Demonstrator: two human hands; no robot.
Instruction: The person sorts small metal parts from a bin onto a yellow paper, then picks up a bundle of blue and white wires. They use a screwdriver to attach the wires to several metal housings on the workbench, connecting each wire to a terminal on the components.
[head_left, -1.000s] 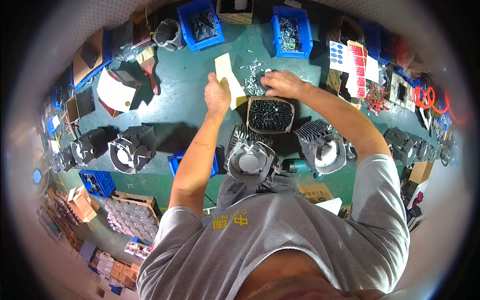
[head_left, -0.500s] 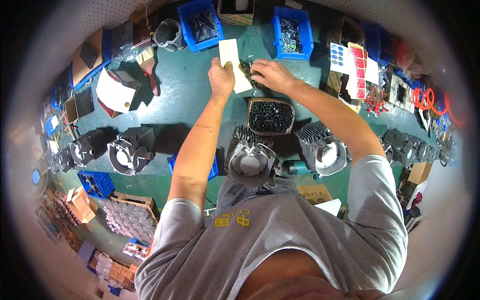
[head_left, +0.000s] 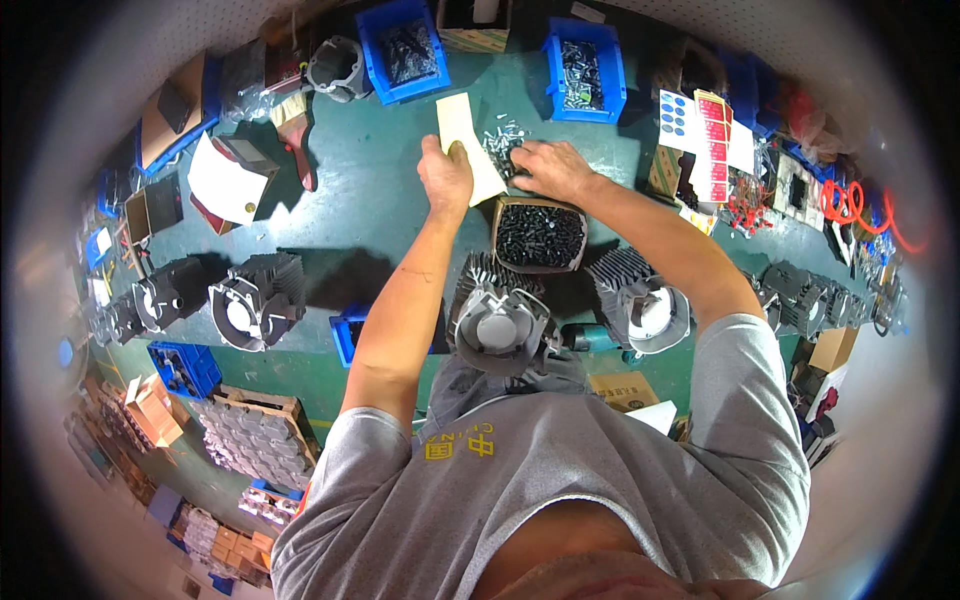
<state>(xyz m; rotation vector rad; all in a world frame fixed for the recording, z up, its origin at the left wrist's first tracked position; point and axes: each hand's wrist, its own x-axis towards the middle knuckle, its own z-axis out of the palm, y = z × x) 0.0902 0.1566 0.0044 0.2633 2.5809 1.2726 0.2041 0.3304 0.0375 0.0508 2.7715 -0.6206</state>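
My left hand (head_left: 446, 178) is closed on a pale yellow strip of card (head_left: 470, 150), thumb on top. The card slants across the bench, its lower end close to an open cardboard box (head_left: 541, 268) full of dark screws (head_left: 540, 234). Right of the card lies a loose heap of small screws (head_left: 503, 136), silver at the far side and darker nearer me. My right hand (head_left: 552, 170) rests at this heap with its fingers curled in toward the card. Its fingertips are partly hidden, so what they hold, if anything, does not show.
Two blue bins, one (head_left: 402, 52) at the far left and another (head_left: 585, 70) at the far right, hold screws. Grey finned motor housings (head_left: 498, 320) line the near edge beside a teal power tool (head_left: 590, 338). A brush (head_left: 296, 140) lies left; sticker sheets (head_left: 712, 150) lie right.
Both hands and the card have shifted toward me, nearer the box of dark screws. More silver screws now show beyond my right hand.
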